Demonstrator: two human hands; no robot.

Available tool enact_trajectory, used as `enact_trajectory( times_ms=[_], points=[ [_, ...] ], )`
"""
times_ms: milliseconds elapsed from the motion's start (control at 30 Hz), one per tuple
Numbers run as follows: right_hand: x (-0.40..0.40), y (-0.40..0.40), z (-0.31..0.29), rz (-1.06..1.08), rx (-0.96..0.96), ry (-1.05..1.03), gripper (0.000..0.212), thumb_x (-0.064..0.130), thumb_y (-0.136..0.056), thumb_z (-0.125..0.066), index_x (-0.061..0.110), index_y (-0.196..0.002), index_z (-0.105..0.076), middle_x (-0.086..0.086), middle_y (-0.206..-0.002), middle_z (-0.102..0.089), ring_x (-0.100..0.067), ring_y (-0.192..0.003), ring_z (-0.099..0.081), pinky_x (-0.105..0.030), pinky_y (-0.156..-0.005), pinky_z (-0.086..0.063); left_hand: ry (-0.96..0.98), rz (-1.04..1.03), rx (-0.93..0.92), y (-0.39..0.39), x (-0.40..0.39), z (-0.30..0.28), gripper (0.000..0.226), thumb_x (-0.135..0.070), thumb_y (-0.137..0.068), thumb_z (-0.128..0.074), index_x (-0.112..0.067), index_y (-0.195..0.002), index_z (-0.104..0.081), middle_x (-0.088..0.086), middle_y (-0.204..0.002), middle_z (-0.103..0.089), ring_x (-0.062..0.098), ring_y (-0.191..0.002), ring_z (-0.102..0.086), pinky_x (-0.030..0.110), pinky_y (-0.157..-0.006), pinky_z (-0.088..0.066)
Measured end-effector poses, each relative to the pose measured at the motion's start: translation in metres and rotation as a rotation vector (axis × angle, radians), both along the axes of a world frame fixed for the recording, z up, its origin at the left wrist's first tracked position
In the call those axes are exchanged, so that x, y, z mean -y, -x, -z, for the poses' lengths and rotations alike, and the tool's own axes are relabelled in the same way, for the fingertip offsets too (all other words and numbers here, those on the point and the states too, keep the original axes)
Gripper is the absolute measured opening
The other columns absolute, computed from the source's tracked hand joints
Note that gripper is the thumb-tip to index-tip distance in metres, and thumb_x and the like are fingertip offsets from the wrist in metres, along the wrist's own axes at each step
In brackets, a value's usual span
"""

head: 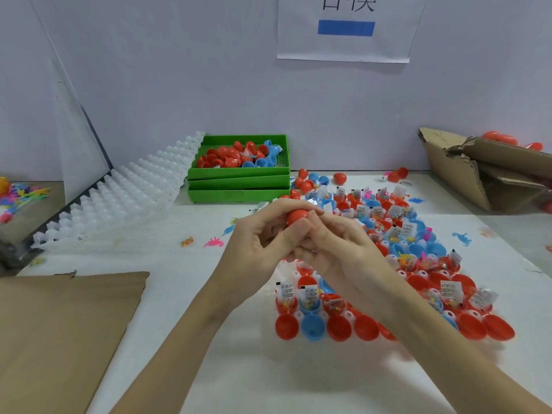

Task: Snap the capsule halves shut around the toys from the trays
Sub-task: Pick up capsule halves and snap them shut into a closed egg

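Both hands, left hand [263, 234] and right hand [334, 246], grip a red capsule [298, 218] above the tray's [301, 316] left edge, beside bare table [185, 264].

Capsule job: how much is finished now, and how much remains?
Done: closed capsules lie in the green tray and near it. In hand: the left hand and right hand grip one red capsule. Left: many open halves with toy packets fill the clear tray.
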State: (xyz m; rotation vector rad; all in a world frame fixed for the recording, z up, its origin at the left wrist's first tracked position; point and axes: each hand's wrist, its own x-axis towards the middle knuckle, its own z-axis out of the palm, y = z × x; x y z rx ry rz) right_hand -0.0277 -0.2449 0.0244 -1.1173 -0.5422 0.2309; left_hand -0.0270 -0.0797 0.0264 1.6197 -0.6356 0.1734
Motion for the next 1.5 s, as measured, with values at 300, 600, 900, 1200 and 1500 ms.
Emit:
enact_trajectory(
  times_ms=[300,600,900,1200,1500],
  points=[
    [-0.002,-0.001,-0.004,-0.105,-0.141,-0.055,0.036,0.026,-0.102,-0.054,0.001,-0.12,-0.072,-0.027,-0.127,-0.067,-0.04,-0.12,-0.065,-0.048,-0.105,-0.052,0.006,-0.09,-0.013,-0.003,0.003,0.003,0.034,-0.044,-0.092,-0.064,-0.026,-0.12,-0.072,-0.012,-0.111,-0.076,0.009,-0.108,-0.071,0.017,-0.084,-0.057],
    [-0.001,-0.001,-0.002,-0.014,-0.135,-0.052,0.037,0.024,-0.103,-0.052,-0.003,-0.12,-0.071,-0.026,-0.12,-0.071,-0.036,-0.114,-0.07,-0.035,-0.094,-0.058,0.15,-0.12,0.018,-0.005,0.013,0.009,0.022,-0.046,-0.087,-0.068,-0.051,-0.107,-0.076,-0.016,-0.108,-0.078,0.007,-0.108,-0.072,0.017,-0.089,-0.056],
    [0.006,-0.01,-0.001,-0.124,-0.22,0.003,0.04,0.035,-0.105,-0.056,0.004,-0.124,-0.071,-0.024,-0.127,-0.069,-0.033,-0.119,-0.068,-0.034,-0.096,-0.057,0.023,-0.168,-0.01,-0.007,0.01,0.014,0.028,-0.048,-0.094,-0.065,-0.031,-0.115,-0.074,-0.012,-0.105,-0.076,0.013,-0.106,-0.072,0.022,-0.087,-0.057],
    [0.006,-0.013,0.002,-0.26,-0.354,-0.074,0.052,0.047,-0.1,-0.063,0.005,-0.132,-0.067,-0.019,-0.133,-0.066,-0.031,-0.127,-0.063,-0.038,-0.104,-0.051,-0.095,-0.271,0.216,-0.006,0.008,0.013,0.03,-0.027,-0.09,-0.079,-0.022,-0.119,-0.074,-0.012,-0.116,-0.071,0.012,-0.118,-0.065,0.018,-0.099,-0.05],
    [0.001,-0.013,0.009,-0.101,-0.3,-0.111,0.04,0.033,-0.1,-0.064,-0.002,-0.115,-0.074,-0.016,-0.107,-0.072,-0.036,-0.113,-0.07,-0.039,-0.098,-0.055,-0.214,-0.278,0.276,-0.013,0.0,0.017,0.039,-0.039,-0.092,-0.07,-0.022,-0.127,-0.073,-0.014,-0.119,-0.074,0.012,-0.118,-0.065,0.03,-0.102,-0.051]
  ],
)
